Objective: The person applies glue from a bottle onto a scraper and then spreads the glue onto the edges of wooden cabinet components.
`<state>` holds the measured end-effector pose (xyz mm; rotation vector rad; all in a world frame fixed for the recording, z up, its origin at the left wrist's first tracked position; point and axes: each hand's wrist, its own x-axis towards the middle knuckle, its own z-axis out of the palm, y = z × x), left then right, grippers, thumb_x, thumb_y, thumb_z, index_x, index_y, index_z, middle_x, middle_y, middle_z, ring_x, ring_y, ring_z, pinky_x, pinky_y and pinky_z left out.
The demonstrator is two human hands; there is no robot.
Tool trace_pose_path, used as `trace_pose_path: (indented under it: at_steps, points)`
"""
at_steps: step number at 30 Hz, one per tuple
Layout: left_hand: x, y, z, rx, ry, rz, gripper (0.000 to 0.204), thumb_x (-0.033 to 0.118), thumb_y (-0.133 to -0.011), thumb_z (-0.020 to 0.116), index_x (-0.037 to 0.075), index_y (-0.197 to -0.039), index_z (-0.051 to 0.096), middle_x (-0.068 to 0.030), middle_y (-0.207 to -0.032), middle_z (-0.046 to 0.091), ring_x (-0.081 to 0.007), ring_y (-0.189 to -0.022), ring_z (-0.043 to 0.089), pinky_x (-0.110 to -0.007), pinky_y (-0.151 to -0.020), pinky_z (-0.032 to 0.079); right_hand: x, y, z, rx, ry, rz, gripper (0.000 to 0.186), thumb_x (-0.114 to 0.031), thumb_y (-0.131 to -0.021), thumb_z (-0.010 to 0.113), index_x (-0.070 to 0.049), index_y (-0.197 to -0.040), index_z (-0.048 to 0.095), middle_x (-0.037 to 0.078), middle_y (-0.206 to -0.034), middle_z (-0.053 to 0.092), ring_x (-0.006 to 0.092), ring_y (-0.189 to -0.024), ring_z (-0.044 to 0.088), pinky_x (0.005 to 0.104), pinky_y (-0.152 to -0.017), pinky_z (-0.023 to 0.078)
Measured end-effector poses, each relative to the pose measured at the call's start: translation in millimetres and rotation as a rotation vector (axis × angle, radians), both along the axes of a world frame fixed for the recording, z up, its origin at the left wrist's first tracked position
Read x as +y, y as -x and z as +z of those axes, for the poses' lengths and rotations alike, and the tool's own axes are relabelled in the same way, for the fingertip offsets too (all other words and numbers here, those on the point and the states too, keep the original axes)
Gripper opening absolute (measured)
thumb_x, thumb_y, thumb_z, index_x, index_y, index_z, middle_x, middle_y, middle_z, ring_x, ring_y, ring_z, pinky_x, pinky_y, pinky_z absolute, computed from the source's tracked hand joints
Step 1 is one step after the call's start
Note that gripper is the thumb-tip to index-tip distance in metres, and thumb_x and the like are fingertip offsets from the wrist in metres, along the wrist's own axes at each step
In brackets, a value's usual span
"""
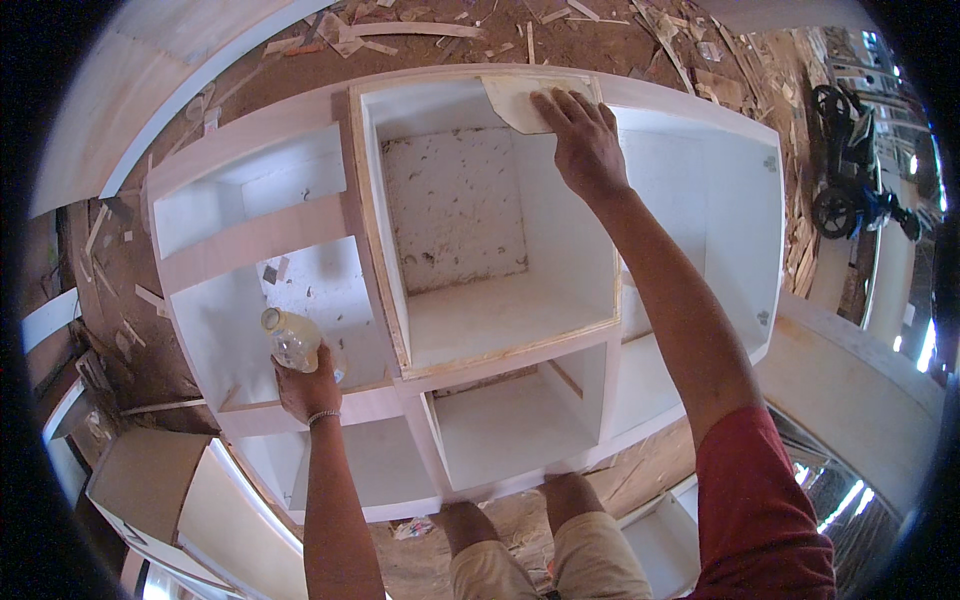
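Observation:
A clear bottle point(293, 338) with a wide mouth is tilted in my left hand point(308, 388), whose fingers wrap round its lower part. It is over the left-middle compartment of a large white and pinkish cabinet frame point(275, 238) with several openings. My right hand point(585, 145) is at the far edge of the central compartment, fingers over a thin, pale, flat sheet point(515, 103) with an angled end. The sheet lies across the compartment's far right corner; whether it is wood or stiff paper I cannot tell. That compartment's back panel point(455, 215) looks rough and speckled.
Wood scraps point(410, 30) litter the brown dirt floor beyond the cabinet. Pale panels stand at the upper left, and an open box-like piece point(150, 485) at the lower left. A motorbike point(850, 165) is at the far right. My legs point(500, 560) are against the near edge.

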<state>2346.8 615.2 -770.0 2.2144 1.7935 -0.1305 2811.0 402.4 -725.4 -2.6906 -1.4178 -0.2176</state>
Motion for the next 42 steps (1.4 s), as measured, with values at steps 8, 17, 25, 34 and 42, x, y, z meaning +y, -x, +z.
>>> trace_pose_path:
  at_steps: [8,17,25,34,42]
  points:
    - [0.3,1.1,-1.2,-0.008,-0.003,0.007,0.076,0.05,-0.078,0.081,0.004,-0.135,0.057,-0.021,-0.126,0.068,-0.0406,-0.114,0.066,-0.051,-0.097,0.053,1.3,-13.1,9.1,-0.01,0.003,-0.001,0.059,0.002,-0.087,0.059,-0.017,-0.143,0.058,0.012,-0.14,0.06,0.0332,-0.135,0.053,0.0574,-0.111,0.039]
    - [1.0,2.2,-2.3,0.038,-0.02,-0.024,0.08,0.053,-0.079,0.081,0.002,-0.136,0.056,-0.0208,-0.128,0.068,-0.0403,-0.116,0.066,-0.05,-0.098,0.053,-7.6,-16.0,0.7,-0.006,0.035,-0.028,0.062,0.002,-0.088,0.058,-0.018,-0.147,0.054,0.014,-0.145,0.058,0.0334,-0.139,0.051,0.0574,-0.113,0.037]
    - [-1.0,4.9,-3.2,0.057,-0.022,-0.011,0.08,0.055,-0.08,0.08,0.002,-0.136,0.056,-0.0208,-0.127,0.068,-0.0404,-0.116,0.066,-0.05,-0.098,0.052,-18.9,-10.7,13.1,0.067,0.144,-0.003,0.066,0.003,-0.087,0.058,-0.018,-0.149,0.052,0.015,-0.147,0.056,0.0335,-0.14,0.05,0.0579,-0.116,0.035]
    - [-0.4,9.9,-14.5,0.047,0.005,0.001,0.088,0.057,-0.081,0.079,0.0,-0.143,0.052,-0.0237,-0.133,0.066,-0.0401,-0.121,0.064,-0.05,-0.103,0.05,-58.7,-51.4,6.4,0.011,0.109,-0.044,0.071,0.008,-0.089,0.052,-0.021,-0.153,0.048,0.012,-0.155,0.052,0.0327,-0.146,0.045,0.0625,-0.12,0.031]
    - [-2.5,0.0,-3.6,0.067,0.029,0.012,0.089,0.058,-0.08,0.079,0.0,-0.142,0.053,-0.0234,-0.132,0.066,-0.0398,-0.119,0.066,-0.049,-0.1,0.053,-59.9,-53.8,-7.5,-0.014,0.055,-0.021,0.053,-0.001,-0.097,0.047,-0.016,-0.147,0.057,0.014,-0.148,0.059,0.032,-0.14,0.052,0.0521,-0.117,0.039]
